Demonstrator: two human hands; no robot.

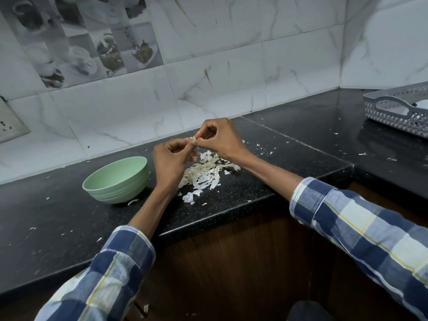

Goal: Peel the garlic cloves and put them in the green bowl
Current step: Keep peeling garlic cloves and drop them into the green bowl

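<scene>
Above the skin pile (206,172) near the counter's (289,158) back edge, left hand (172,158) and right hand (222,140) pinch one garlic clove (194,140); strip skin there, then drop it into the green bowl (115,179) leftward.

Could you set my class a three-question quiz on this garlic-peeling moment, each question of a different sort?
1. True or false: both hands pinch the garlic clove above the countertop.
2. Multiple choice: the green bowl stands (A) beside the left hand, on its outer side, (B) beyond the right hand, (C) inside the grey basket.
3. Fill in: the heap of garlic skins lies on the countertop below the ____.

Key: 1 true; 2 A; 3 hands.
</scene>
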